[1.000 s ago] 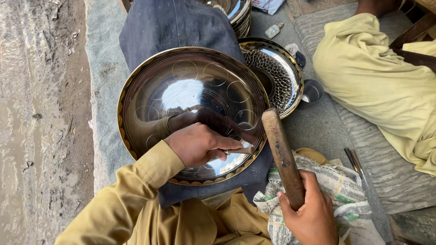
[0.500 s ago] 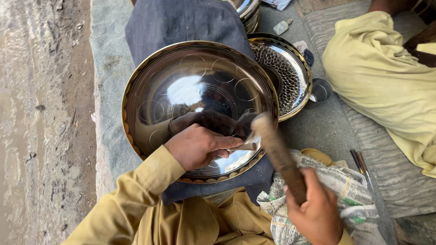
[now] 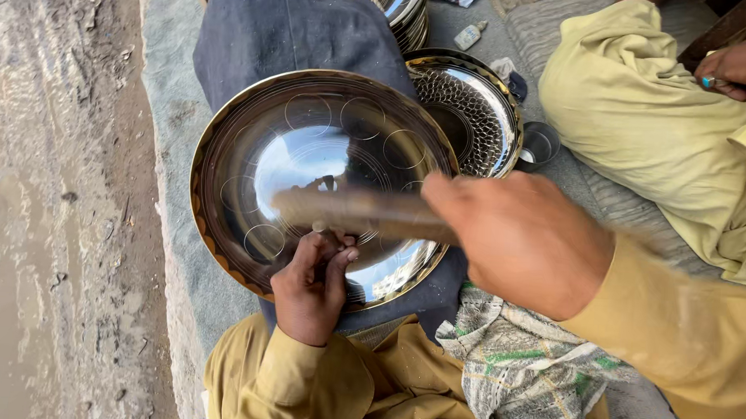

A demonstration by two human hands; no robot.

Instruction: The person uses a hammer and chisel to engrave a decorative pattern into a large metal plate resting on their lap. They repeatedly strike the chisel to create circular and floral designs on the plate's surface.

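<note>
Here, two hands (image 3: pixel 311 286), one mallet (image 3: pixel 356 213), two trays (image 3: pixel 251 147)

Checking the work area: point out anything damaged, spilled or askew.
Nothing stands out. The big tray looks undented. The left hand rests on it; the right hand holds a blurred wooden mallet above.

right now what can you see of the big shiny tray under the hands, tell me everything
The big round tray looks like polished metal, mirror-bright, with a darker brass-coloured scalloped rim and faint engraved circles ringing its centre. It lies face up on dark blue cloth. The left hand rests on its near edge, fingertips pinched on something small I cannot make out. The right hand holds a blurred wooden stick across it.
</note>
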